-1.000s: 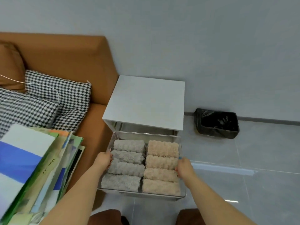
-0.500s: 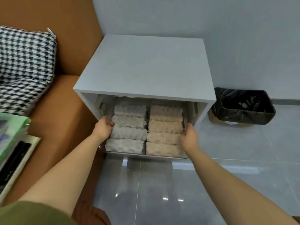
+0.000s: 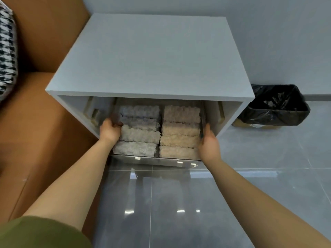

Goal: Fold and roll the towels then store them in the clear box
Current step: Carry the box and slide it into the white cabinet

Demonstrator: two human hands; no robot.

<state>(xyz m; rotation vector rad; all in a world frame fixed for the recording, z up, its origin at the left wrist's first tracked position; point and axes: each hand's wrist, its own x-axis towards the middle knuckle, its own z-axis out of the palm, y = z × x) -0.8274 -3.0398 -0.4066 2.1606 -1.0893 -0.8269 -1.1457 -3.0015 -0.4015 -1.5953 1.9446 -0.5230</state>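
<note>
Box (image 3: 155, 160), clear, is between the hands: back part inside the open front of a grey cabinet (image 3: 152, 56), front part sticking out above the floor (image 3: 179, 203). It holds eight rolled towels in two columns of four, rolls touching: grey towels (image 3: 139, 135) on the left-hand side, beige towels (image 3: 180, 138) on the right-hand side. Left hand (image 3: 109, 130) grips the left wall, fingers curled over the rim next to the second grey roll. Right hand (image 3: 209, 145) is pressed against the outside of the right wall, thumb along the rim; its fingers are hidden, so I can't tell whether they curl. Brown sofa (image 3: 35, 131) is just left of the left hand, with a checked cushion (image 3: 7, 56) further left. Bin (image 3: 275, 106) with a black bag is well right of the right hand. Green sleeve (image 3: 35, 233) on the left arm.
</note>
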